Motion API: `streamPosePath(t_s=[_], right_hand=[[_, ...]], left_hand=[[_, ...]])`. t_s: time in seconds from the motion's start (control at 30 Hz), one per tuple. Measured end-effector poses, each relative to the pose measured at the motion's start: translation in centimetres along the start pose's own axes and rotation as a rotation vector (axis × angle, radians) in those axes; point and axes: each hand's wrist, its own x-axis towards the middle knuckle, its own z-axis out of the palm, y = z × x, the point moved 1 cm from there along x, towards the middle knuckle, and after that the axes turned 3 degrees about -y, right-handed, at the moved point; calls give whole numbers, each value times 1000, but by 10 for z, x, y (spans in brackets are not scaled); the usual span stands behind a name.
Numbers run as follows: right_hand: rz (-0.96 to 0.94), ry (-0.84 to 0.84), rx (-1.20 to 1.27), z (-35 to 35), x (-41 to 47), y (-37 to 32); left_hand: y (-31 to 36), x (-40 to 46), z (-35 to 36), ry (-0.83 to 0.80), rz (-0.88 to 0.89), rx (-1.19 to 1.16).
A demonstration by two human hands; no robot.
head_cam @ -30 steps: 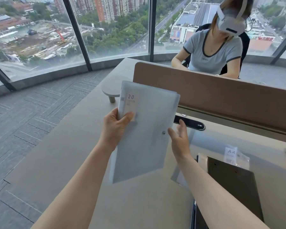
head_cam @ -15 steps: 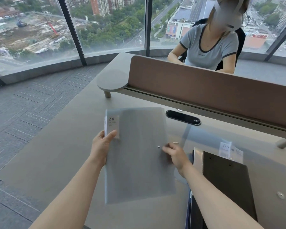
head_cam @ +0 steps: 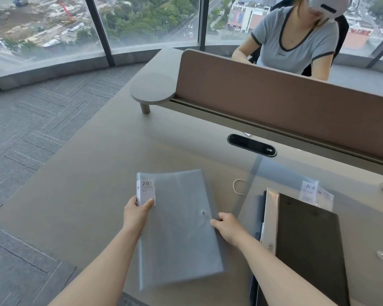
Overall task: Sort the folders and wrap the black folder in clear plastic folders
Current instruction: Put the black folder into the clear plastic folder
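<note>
Clear plastic folder lies flat on the desk, left hand pinching its labelled corner, right hand gripping the snap-side edge; the black folder waits just beside it. Slick plastic could slip from either pinch, or the flap buckle.

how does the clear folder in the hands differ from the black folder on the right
The clear folder is see-through and greyish; the black folder is dark and solid. The clear folder is held at its edges by the left hand and right hand; the black folder lies untouched on a stack. The clear folder has a white "20" label and a snap button; the black folder shows two small rivets. Both are flat and rectangular, on the same desk.
</note>
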Motion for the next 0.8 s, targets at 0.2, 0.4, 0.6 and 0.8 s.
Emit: streamPosePath(t_s=[0.2, 0.4, 0.6, 0.8], right_hand=[[66, 28, -161, 7, 5, 1], [55, 64, -370, 7, 4, -2], [144, 20, -688, -3, 4, -12], [357, -121, -542, -25, 6, -32]], left_hand=[[-11, 4, 4, 47, 73, 221], [-19, 3, 13, 195, 110, 747], [-22, -12, 50, -149, 438, 1140], [-27, -15, 68, -255, 432, 1229]])
